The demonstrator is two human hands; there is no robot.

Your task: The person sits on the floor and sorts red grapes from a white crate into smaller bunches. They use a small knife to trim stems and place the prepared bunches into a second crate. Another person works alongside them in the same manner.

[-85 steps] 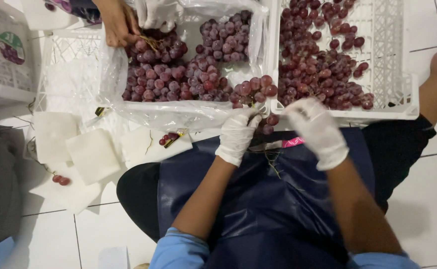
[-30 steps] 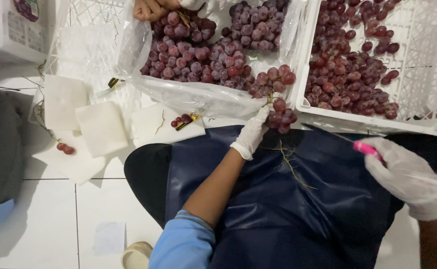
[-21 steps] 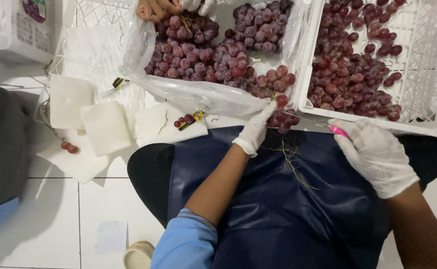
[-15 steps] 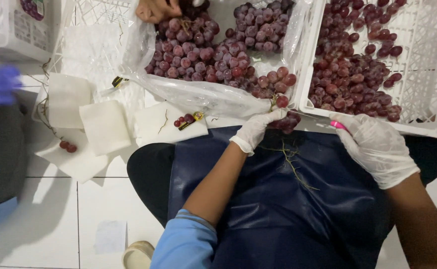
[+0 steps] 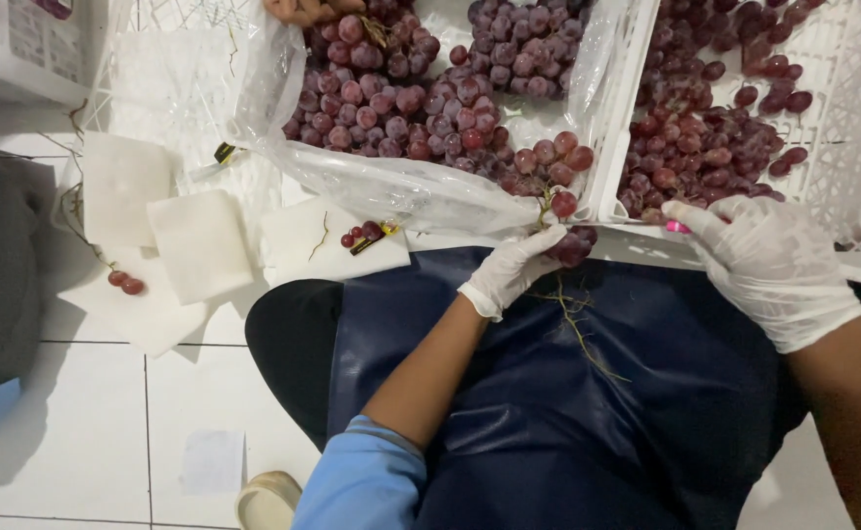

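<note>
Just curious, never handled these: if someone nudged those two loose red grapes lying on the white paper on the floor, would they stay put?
Probably not. The two loose grapes are round and smooth, so they would likely roll across the flat white paper. They seem joined by a bit of stem, which might make them wobble rather than roll straight. Their thin skin looks easy to bruise.

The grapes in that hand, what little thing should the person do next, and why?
Probably bring the right hand across to the small bunch of grapes that the left hand holds at the crate's edge. The right hand carries something small and pink, its shape hidden, and a bare stem already lies on the blue apron, so trimming seems likely.
</note>
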